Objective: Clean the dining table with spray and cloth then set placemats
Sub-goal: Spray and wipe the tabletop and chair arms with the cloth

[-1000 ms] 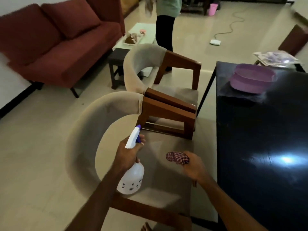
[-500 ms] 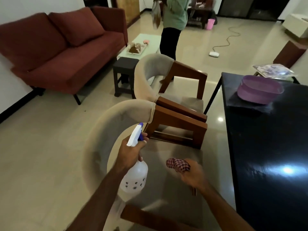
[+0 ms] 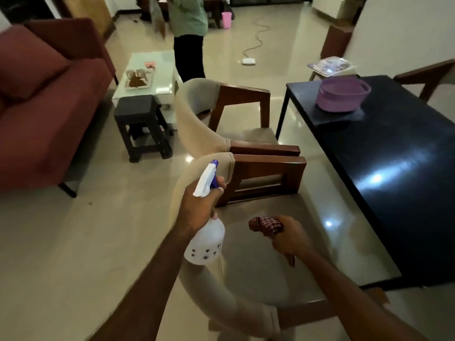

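My left hand (image 3: 199, 207) grips a white spray bottle (image 3: 205, 242) with a white and blue trigger head, held upright over a beige chair. My right hand (image 3: 289, 236) is closed around a bunched red checked cloth (image 3: 264, 223) above the chair seat. The dark glossy dining table (image 3: 403, 173) lies to the right of both hands, apart from them. A purple basin (image 3: 342, 94) stands on a dark mat (image 3: 344, 118) at the table's far end.
Two beige chairs with wooden arms (image 3: 266, 173) stand along the table's left side. A red sofa (image 3: 49, 107), a black stool (image 3: 141, 124) and a low white table (image 3: 147, 75) are at left. A person (image 3: 188, 35) stands beyond. Magazines (image 3: 331, 66) lie past the table.
The view has tilted up and swung right, so more of the table shows. Both hands keep their grips and sit a little further right over the chair seat.
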